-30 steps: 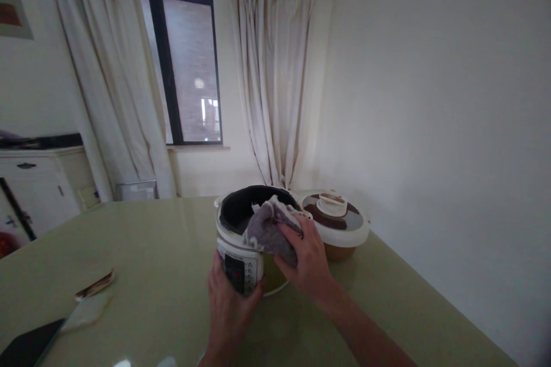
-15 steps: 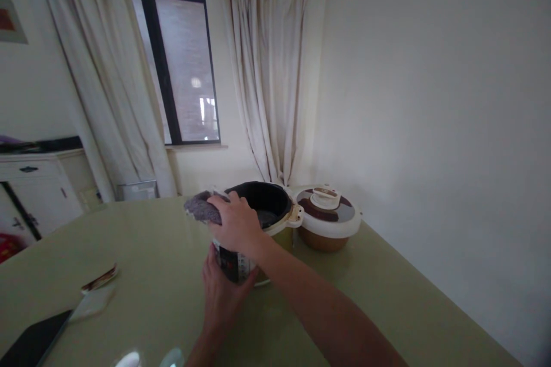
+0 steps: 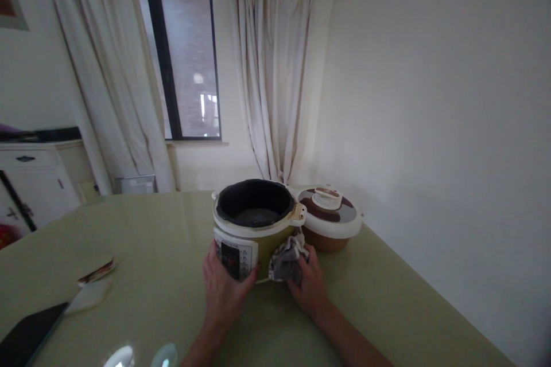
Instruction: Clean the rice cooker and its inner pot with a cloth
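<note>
Green tabletop (image 3: pixel 159 252) spreads beneath both hands and runs out of view at the bottom. Between the hands stands an open cooker (image 3: pixel 267 242), upright, its lower right side covered from sight and the floor of its black bowl (image 3: pixel 253 198) dim. Just beyond the right hand (image 3: pixel 310 288) sits a lidded pot (image 3: pixel 330 230), its left side hidden behind the cooker. Well left of the grip lies a dark slab (image 3: pixel 30 330), cut off, so I cannot tell what it is. The left hand (image 3: pixel 224 289) is spread against the cooker's front, around a control panel (image 3: pixel 236 258) with lettering too small to read. The right hand pinches a bunched grey cloth (image 3: pixel 286 259) against the cooker's side, some fingertips lost in its folds. Nearer than the left hand, two shiny ovals (image 3: pixel 120 358) are hard to make out.
</note>
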A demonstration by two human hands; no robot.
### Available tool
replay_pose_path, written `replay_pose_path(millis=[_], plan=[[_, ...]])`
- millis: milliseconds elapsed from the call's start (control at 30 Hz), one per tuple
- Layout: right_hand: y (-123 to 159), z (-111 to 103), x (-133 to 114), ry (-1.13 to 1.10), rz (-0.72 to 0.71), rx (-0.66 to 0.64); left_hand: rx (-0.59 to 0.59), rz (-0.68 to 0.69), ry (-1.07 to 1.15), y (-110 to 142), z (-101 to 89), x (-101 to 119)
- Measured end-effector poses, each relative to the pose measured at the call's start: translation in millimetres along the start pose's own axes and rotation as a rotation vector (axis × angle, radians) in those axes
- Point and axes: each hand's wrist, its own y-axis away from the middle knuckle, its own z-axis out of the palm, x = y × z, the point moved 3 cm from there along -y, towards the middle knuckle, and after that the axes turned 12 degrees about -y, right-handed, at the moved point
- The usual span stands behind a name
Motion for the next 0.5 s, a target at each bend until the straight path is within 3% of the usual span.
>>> replay_pose_path(millis=[67,133,233,300,400,500], plan=[[-9,-3,-9,-0.020,-0.003,0.042,0.008,-0.004,0.047,1,2.4,-3],[-28,0,-34,-0.039,-0.057,0.070,-0.006,0.001,0.144,3,4.5,-12],[-55,11,-74,-0.024,-0.125,0.093,-0.074,-0.026,0.349,6,3.2,-26],[-63,20,-86,0.000,-0.172,0.076,-0.106,-0.074,0.456,6,-1.3,-31],[-49,29,-75,0.024,-0.332,-0.020,-0.123,-0.125,0.565,6,-7.7,-30],[-15,28,-42,0.029,-0.511,-0.107,-0.112,-0.170,0.580,6,-7.1,-29]])
